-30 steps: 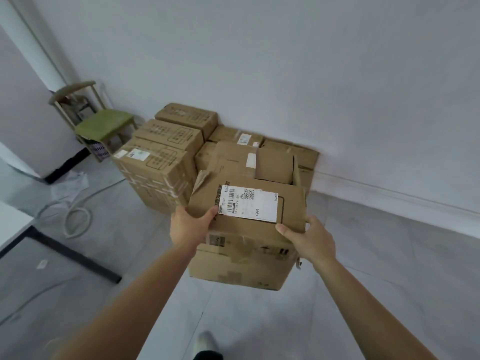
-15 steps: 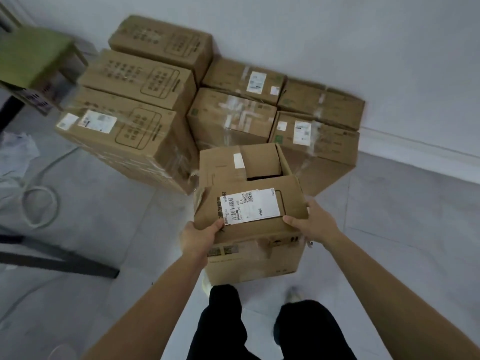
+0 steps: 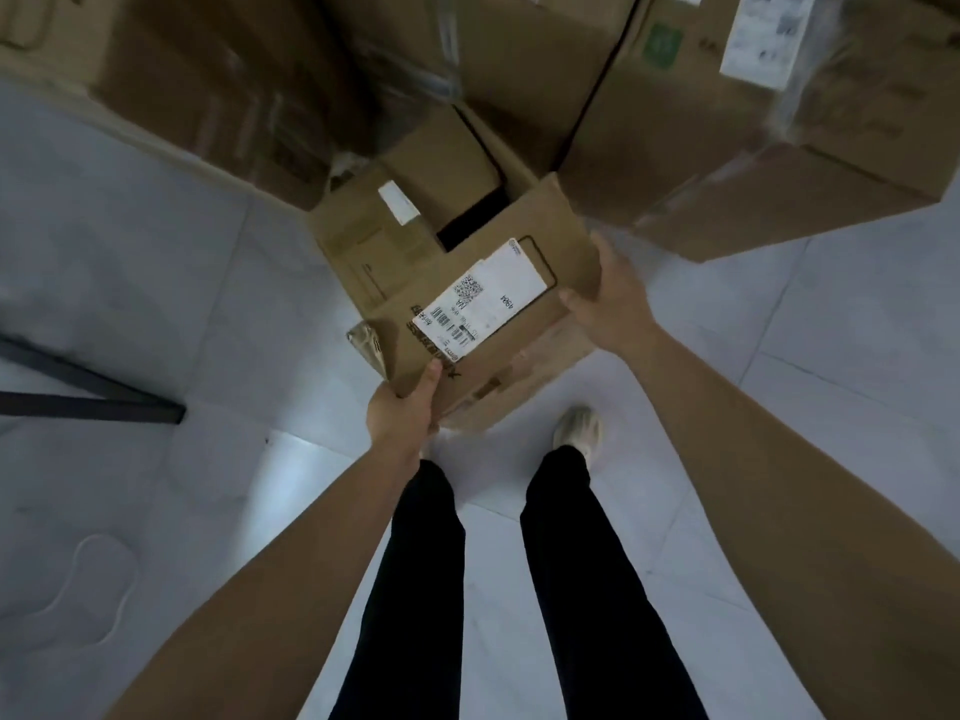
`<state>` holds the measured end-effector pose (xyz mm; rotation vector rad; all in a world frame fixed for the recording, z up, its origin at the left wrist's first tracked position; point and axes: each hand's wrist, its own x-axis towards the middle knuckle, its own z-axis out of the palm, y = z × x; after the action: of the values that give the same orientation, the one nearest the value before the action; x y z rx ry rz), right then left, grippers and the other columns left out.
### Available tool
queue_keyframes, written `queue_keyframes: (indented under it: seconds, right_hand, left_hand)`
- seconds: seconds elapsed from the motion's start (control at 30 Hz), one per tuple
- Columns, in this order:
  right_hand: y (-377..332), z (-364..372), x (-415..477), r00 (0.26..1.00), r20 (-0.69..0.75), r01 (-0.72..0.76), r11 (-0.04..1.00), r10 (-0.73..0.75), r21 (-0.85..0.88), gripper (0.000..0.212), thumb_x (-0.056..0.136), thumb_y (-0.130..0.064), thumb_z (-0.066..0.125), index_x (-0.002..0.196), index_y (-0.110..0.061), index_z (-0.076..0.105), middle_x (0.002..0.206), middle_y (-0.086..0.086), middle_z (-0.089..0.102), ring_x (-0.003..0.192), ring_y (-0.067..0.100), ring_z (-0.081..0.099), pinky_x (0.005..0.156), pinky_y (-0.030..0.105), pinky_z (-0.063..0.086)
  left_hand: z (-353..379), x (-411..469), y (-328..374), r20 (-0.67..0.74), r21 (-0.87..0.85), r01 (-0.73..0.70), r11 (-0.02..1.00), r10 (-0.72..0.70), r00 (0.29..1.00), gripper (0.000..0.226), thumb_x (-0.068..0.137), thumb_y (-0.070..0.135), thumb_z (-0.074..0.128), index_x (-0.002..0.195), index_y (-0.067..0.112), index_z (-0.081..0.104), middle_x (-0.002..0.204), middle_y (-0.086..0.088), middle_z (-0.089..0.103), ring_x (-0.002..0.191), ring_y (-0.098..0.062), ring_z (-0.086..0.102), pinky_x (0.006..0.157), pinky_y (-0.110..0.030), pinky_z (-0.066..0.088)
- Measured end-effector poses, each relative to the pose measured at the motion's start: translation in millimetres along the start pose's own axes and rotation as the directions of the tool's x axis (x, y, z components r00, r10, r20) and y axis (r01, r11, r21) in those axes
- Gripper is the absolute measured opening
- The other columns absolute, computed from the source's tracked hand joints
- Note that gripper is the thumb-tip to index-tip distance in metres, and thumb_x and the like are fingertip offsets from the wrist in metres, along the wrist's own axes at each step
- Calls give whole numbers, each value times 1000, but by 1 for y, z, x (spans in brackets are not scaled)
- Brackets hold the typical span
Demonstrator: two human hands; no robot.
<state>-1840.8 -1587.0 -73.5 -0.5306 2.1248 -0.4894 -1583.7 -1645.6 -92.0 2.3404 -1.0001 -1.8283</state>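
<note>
We have the cardboard box [image 3: 524,226] down low, just ahead of our shoe [image 3: 577,429] and close against the stacked cartons [image 3: 675,122], so the carry looks nearly done. We cannot tell whether it already rests on the tiled floor [image 3: 156,304], and letting go is left. Our left hand [image 3: 402,413] grips the near corner, thumb on the top flap beside the shipping label [image 3: 480,298]. Our right hand [image 3: 608,298] clasps the right edge, both arms stretched downward.
</note>
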Motion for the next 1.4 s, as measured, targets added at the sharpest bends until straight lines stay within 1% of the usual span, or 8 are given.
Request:
queue_keyframes:
  seconds: [0.13, 0.27, 0.43, 0.57, 0.83, 1.0, 1.2, 1.4]
  right_hand:
    - [37, 29, 12, 991, -9, -133, 986, 135, 105, 93, 95, -17, 67, 161, -6, 2, 168, 16, -1, 155, 25, 6, 108, 2, 12]
    - [77, 48, 10, 935, 4, -327, 858, 354, 396, 104, 80, -36, 76, 160, -18, 11, 161, 8, 29, 145, 26, 33, 117, 40, 35]
    - [118, 86, 16, 723, 283, -685, 598, 631, 417, 78, 91, -44, 70, 149, -5, 35, 137, 10, 54, 113, 28, 60, 104, 44, 52]
    - [101, 116, 36, 827, 136, -559, 774, 545, 299, 11, 99, -23, 57, 102, -13, 61, 108, 10, 68, 96, 28, 65, 95, 44, 55]
    - [51, 106, 89, 964, 90, -232, 626, 250, 744, 64, 87, -12, 60, 148, -18, 43, 135, -2, 61, 128, 19, 55, 112, 43, 44]
    - [14, 86, 111, 981, -32, -98, 632, 191, 769, 40, 81, 2, 52, 117, -11, 64, 99, 6, 68, 87, 21, 64, 85, 37, 57]
    - [22, 54, 82, 969, -57, -168, 814, 240, 556, 24, 91, -16, 59, 114, -22, 65, 105, 3, 70, 97, 23, 68, 93, 41, 56]
    - [-30, -42, 20, 949, -300, 3, 944, 102, 331, 32, 101, -34, 48, 111, -15, 72, 104, 6, 74, 99, 26, 66, 89, 40, 53]
  left_hand:
    - [30, 37, -23, 46, 194, 146, 970, -158, 986, 51, 79, 64, 69, 85, 13, 64, 91, -5, 75, 81, -29, 75, 82, -47, 61]
    - [48, 65, -31, 61, 146, 235, 961, -246, 967, 48, 85, 45, 69, 110, 3, 67, 87, -13, 75, 70, -27, 75, 84, -45, 62]
    - [55, 88, -11, -11, 167, 186, 968, -187, 982, 67, 96, 30, 60, 150, 10, 26, 108, -11, 59, 84, -19, 58, 91, -46, 58]
    - [50, 123, -4, 48, 230, 148, 962, -163, 985, 58, 97, 33, 58, 144, 5, 38, 117, -15, 63, 99, -27, 66, 76, -40, 61]
    - [60, 150, 41, 33, -141, 113, 984, -109, 993, 32, 106, 20, 48, 125, -4, 55, 115, -16, 63, 96, -28, 65, 80, -38, 60]
    - [81, 140, 77, 199, -339, 95, 936, -28, 980, 21, 97, -3, 50, 80, -1, 61, 98, -15, 67, 103, -35, 65, 98, -49, 55]
    - [67, 115, 89, -17, 137, -166, 977, 170, 985, 21, 102, 16, 38, 105, 9, 58, 89, -4, 51, 88, -24, 51, 88, -44, 56]
    - [63, 1, 188, 238, 564, -689, 456, 709, 664, 33, 109, 26, 31, 96, 4, 53, 77, -9, 57, 68, -23, 52, 67, -37, 42]
